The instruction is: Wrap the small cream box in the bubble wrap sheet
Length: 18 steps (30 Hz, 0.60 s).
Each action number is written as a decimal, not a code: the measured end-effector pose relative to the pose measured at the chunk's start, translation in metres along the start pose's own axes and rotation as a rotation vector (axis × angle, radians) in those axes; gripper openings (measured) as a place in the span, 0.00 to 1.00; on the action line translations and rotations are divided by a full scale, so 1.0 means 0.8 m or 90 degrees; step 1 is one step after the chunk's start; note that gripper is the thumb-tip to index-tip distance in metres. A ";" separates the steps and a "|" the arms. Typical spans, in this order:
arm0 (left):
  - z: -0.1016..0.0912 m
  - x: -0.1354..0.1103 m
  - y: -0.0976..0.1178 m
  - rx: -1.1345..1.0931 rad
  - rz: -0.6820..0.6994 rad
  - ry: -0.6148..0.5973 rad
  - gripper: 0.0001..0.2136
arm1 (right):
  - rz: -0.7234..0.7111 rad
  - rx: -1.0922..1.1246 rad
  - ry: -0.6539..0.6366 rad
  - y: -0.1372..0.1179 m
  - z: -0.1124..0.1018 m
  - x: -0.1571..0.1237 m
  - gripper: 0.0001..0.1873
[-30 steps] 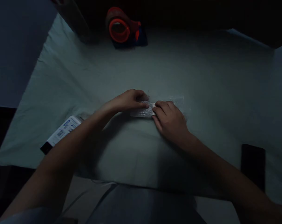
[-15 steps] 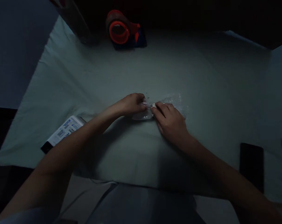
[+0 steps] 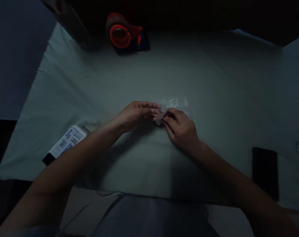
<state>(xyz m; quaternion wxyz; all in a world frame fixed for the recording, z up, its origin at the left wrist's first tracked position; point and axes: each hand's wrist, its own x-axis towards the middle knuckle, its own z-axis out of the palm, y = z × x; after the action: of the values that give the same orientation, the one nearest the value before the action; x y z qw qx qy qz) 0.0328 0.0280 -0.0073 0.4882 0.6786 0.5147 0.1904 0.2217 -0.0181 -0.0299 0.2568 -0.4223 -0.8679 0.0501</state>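
Folding, we judge: the right hand (image 3: 182, 129) pinching wrap (image 3: 161, 108), the left hand (image 3: 137, 113) extending its fingers (image 3: 150, 105) at its 9 o'clock edge, a steady hold called for next.

- Beyond the right hand (image 3: 181, 130) and off to its right, bare cloth (image 3: 221, 95) leaves wide passage.
- Ahead of the left hand (image 3: 137, 113), the way runs open until the tape dispenser (image 3: 120, 34).
- Between both hands, clear plastic wrap (image 3: 161, 110) fills the gap.
- Back-left of the left hand, a white box (image 3: 69, 141) obstructs.
- Back-right of the right hand, a flat black object (image 3: 265, 171) lies.
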 end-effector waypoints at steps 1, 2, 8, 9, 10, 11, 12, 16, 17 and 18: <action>0.004 -0.003 0.000 -0.069 -0.013 -0.002 0.12 | -0.003 0.008 0.004 0.001 0.000 -0.001 0.12; 0.009 -0.006 -0.002 -0.124 -0.025 0.008 0.12 | -0.009 0.013 0.005 0.001 -0.001 -0.001 0.12; 0.040 -0.003 -0.013 0.078 0.105 0.204 0.06 | -0.013 0.054 0.011 -0.002 -0.002 -0.001 0.14; 0.042 -0.002 -0.015 0.110 0.143 0.221 0.05 | -0.011 0.064 0.008 -0.002 -0.003 -0.002 0.14; 0.044 -0.001 -0.017 0.134 0.181 0.232 0.04 | -0.009 0.071 0.006 -0.002 -0.003 -0.004 0.15; 0.045 0.000 -0.019 0.156 0.216 0.236 0.04 | -0.005 0.075 0.003 -0.002 -0.004 -0.006 0.15; 0.046 -0.001 -0.021 0.175 0.247 0.239 0.05 | 0.001 0.076 0.000 -0.002 -0.004 -0.008 0.15; 0.046 -0.006 -0.032 0.247 0.344 0.245 0.09 | 0.007 0.075 0.003 -0.004 -0.001 -0.010 0.15; 0.045 -0.007 -0.035 0.269 0.371 0.238 0.09 | 0.003 0.080 0.005 -0.005 -0.002 -0.009 0.15; 0.045 -0.008 -0.038 0.290 0.398 0.229 0.09 | 0.001 0.090 0.009 -0.007 -0.003 -0.009 0.14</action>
<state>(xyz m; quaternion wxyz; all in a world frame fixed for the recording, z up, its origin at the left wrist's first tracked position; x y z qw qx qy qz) 0.0423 0.0056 -0.0477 0.1475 0.8484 0.3900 0.3260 0.2227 -0.0277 -0.0291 0.2917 -0.4045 -0.8599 0.1089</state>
